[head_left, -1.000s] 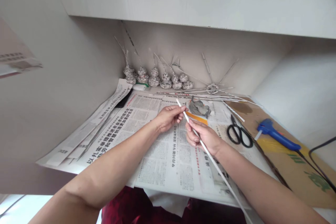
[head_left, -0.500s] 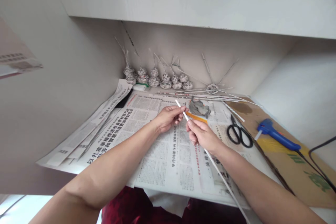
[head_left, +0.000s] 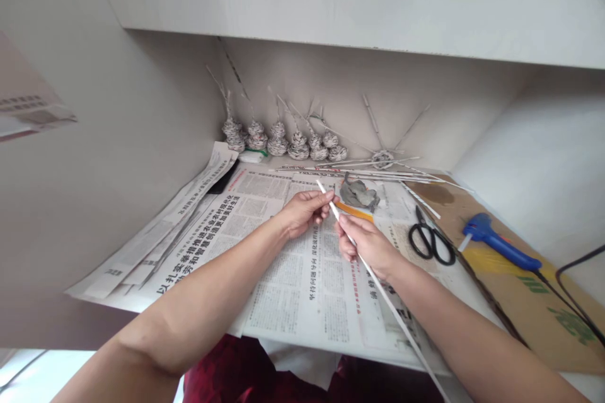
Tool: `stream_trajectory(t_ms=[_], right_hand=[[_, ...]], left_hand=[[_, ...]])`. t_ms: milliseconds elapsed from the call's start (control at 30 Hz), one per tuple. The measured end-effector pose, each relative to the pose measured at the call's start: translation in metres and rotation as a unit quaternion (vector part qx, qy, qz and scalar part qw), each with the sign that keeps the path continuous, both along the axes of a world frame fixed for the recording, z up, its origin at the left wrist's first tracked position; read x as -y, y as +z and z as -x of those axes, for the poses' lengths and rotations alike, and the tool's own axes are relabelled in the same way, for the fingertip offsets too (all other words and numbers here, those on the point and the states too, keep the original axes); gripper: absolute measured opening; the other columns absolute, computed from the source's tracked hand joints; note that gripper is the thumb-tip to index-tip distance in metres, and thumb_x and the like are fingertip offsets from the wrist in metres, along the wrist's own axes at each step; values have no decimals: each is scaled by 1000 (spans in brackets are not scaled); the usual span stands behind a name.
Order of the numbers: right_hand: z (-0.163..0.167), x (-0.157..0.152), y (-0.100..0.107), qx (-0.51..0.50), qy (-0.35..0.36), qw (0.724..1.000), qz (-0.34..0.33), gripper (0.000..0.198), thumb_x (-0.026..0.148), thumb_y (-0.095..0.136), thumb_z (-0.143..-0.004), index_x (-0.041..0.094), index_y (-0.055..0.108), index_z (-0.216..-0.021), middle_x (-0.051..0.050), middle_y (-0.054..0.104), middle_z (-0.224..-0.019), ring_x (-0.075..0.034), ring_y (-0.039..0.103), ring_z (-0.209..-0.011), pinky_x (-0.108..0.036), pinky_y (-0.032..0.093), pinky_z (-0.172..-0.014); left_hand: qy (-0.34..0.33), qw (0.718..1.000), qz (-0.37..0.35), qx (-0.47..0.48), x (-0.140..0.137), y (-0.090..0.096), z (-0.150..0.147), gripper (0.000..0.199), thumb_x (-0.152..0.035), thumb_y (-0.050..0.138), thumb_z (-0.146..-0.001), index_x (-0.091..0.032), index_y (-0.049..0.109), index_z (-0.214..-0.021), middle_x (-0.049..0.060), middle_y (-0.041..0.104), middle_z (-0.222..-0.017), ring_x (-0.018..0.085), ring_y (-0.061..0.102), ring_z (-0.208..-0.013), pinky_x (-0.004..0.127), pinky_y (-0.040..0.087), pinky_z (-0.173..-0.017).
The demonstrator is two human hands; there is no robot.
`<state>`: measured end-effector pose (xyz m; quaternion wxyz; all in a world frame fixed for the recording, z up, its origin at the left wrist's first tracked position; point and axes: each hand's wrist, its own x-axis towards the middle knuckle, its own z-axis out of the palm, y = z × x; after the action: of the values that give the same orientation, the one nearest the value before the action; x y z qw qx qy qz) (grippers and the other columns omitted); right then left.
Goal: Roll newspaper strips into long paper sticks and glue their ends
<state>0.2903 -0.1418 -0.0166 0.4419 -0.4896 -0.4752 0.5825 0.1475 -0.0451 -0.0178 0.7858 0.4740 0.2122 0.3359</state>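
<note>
A long thin white paper stick [head_left: 394, 313] slants from above the newspaper down past the table's front edge, near my right forearm. Close to its upper end, my left hand [head_left: 305, 213] pinches it between thumb and fingers. Just below, my right hand [head_left: 363, 239] is closed around the same stick, thumb on top and the other fingers curled. Behind the hands lie a crumpled grey cloth [head_left: 360, 193] and a flat orange strip [head_left: 354, 211], partly covered by the hands. Printed newspaper [head_left: 288, 302] covers the tabletop under both hands.
Several woven paper gourds [head_left: 278, 140] stand along the back wall, beside a spoked woven piece [head_left: 382, 159] and loose paper sticks [head_left: 368, 173]. Black scissors [head_left: 431, 242] and a blue glue gun [head_left: 501, 244] on cardboard [head_left: 534, 321] lie at right. A shelf [head_left: 359, 0] overhangs the back.
My right hand has shifted very slightly to the right along the stick. My left hand keeps its pinch in nearly the same place.
</note>
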Motion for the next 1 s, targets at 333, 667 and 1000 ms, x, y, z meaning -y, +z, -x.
stream_trajectory(t_ms=[333,667,1000], right_hand=[[0,0,0,40,-12,999,-4,37,56,50,-84,20,48,-76,7,43,-45,-9,42,-39,-21,28,-40],[-2,1,5,-117,79,986,84,40,58,42,-87,19,51,-77,6,41,-43,-10,44,-39,-21,27,-38],[-2,-3,-5,-20,-9,999,26,38,55,50,-84,18,52,-74,7,43,-42,-8,39,-36,-20,25,-37]], left_hand=[[25,1000,-11,2,-3,-3,-2,34,-40,73,-70,-9,69,-81,-3,48,-56,3,40,-48,16,31,-46],[25,999,15,21,-4,1,2,37,-43,74,-68,-10,68,-82,-3,46,-57,3,41,-48,15,29,-43],[56,998,20,-1,-9,-2,2,40,-44,76,-63,-10,67,-81,-3,50,-57,4,44,-48,14,31,-43]])
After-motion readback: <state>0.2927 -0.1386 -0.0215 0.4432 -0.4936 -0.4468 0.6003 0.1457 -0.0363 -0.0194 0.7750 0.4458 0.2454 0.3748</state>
